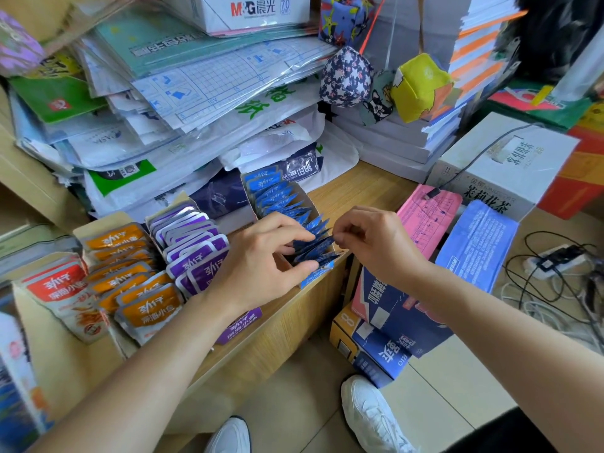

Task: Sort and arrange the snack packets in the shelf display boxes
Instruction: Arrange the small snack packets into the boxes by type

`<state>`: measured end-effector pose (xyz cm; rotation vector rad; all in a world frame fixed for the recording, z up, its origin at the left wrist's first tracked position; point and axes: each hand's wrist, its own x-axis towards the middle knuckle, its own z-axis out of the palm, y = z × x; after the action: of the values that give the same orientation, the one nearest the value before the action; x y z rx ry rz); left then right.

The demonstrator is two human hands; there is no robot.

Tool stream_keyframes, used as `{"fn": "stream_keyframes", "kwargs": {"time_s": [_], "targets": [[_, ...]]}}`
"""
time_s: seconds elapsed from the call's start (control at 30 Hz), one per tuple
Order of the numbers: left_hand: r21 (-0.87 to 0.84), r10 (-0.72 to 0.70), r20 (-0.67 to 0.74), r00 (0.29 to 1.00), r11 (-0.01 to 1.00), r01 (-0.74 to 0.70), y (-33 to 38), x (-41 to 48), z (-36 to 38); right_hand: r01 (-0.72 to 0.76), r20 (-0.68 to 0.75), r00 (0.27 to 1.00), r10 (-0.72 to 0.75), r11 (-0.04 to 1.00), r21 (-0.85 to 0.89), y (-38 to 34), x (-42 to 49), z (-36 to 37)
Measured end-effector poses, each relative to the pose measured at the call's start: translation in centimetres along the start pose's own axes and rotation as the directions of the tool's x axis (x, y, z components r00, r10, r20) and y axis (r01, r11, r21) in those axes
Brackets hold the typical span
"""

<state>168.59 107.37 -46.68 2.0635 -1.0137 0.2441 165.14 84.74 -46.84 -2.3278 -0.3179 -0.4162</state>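
Four open display boxes stand side by side on a wooden shelf [356,188]. From left they hold red packets [58,286], orange packets [130,273], purple packets [192,243] and blue packets [281,197]. My left hand [261,259] rests over the near end of the blue box, thumb and fingers pinching the front blue packets. My right hand [372,240] pinches the right edge of the same front blue packets [315,248] between thumb and forefinger. The packets stand upright in rows.
Stacks of paper packs and plastic-wrapped sheets [196,93] crowd the shelf behind the boxes. Fabric bags [346,76] hang at the back. Cartons [503,161] and pink and blue packs [470,243] stand right of the shelf. Cables and a power strip [555,259] lie on the floor.
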Motion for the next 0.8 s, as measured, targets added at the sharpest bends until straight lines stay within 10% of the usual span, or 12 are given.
{"fn": "stream_keyframes", "kwargs": {"time_s": [0.27,0.67,0.8], "targets": [[0.261,0.096,0.013,0.995,0.961,-0.096,-0.1,-1.2,-0.1,-0.234,0.111,0.969,0.223,0.967,0.099,0.2,-1.5,-2.1],[0.211,0.022,-0.049,0.999,0.977,-0.011,-0.3,-1.1,-0.4,-0.361,0.115,0.932,0.343,0.88,0.307,0.2,-0.7,-1.4],[0.402,0.025,-0.228,0.973,0.913,0.071,-1.9,0.2,-2.4,-0.007,0.068,0.998,0.018,0.987,-0.158,-1.5,-1.2,0.1]]}}
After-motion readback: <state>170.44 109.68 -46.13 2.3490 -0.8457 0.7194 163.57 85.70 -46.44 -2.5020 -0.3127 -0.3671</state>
